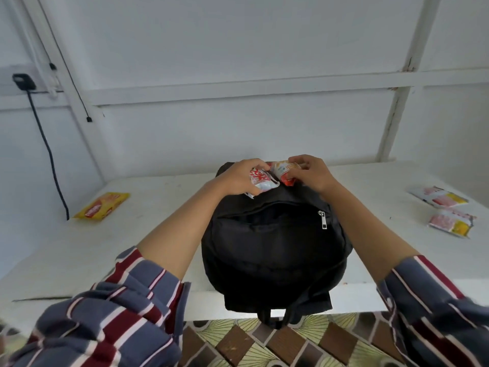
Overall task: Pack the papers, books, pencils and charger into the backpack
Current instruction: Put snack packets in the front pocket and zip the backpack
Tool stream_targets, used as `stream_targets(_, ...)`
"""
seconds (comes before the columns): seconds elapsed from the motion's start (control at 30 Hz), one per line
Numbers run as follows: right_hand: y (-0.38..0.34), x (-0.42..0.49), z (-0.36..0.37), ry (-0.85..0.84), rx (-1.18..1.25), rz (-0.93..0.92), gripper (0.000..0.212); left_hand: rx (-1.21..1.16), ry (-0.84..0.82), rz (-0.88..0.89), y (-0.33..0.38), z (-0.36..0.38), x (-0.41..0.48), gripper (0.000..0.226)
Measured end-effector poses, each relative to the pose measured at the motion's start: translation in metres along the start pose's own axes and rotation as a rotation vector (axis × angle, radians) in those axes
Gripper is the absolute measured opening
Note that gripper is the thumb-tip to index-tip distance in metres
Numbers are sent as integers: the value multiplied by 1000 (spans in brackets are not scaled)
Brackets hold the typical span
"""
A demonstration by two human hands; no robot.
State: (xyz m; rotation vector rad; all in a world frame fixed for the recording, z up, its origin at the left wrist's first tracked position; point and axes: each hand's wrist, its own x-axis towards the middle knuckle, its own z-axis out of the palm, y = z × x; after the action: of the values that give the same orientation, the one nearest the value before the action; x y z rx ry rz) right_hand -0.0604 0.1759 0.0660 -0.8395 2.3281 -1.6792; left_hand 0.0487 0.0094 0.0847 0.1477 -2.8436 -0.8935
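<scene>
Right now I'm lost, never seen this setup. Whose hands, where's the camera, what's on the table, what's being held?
There is no machine here. A person works with bare hands, and the single picture comes from a camera worn on their head, looking forward and down.

A black backpack rests on a white table. At its far end the left hand grips a red and white packet, and the right hand pinches an orange packet.

A yellow packet lies on the table to the left. To the right lie a pink and yellow packet and a second one. A black plug with a cable sits on the wall at left.
</scene>
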Motion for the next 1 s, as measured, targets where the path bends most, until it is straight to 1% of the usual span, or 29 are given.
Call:
stream_targets(0.1,-3,-5,-2,-6,-6,7,42,10,-16,8,-6,5,-3,45)
stream_targets(0.17,-3,-7,-3,-8,-1,20,41,85,-16,-13,-8,8,-3,43)
stream_targets(0.27,-2,-11,-5,10,17,28,38,240,36,-17,-5,9,-6,40)
stream_targets(0.33,-1,-13,-7,15,22,29,37,273,77,-13,-2,8,-9,37)
stream_targets(0.4,-1,-15,-8,7,55,43,37,307,68,-1,1,7,-12,44)
stream_targets(0.5,1,-19,-10,-18,129,56,42,357,-1,0,1,6,-19,68)
stream_targets(0.57,1,-23,-13,-20,177,61,46,336,-44,-3,-1,7,-23,79)
stream_targets(0.6,1,-25,-14,-24,205,59,46,310,-51,-1,-3,8,-25,80)
stream_targets(0.63,1,-27,-15,-31,232,55,46,283,-43,5,-4,9,-26,76)
stream_targets(0.7,1,-32,-15,-50,278,44,44,235,23,39,-4,11,-30,56)
stream_targets(0.77,2,-35,-16,-63,335,36,42,136,105,85,-3,10,-33,38)
stream_targets(0.83,3,-39,-17,-58,408,37,39,32,153,114,-2,10,-35,25)
stream_targets(0.93,1,-46,-19,-50,513,37,33,0,205,165,-4,11,-34,17)
stream_targets(1.0,-1,-53,-22,-86,553,7,27,-13,231,199,-3,12,-34,12)
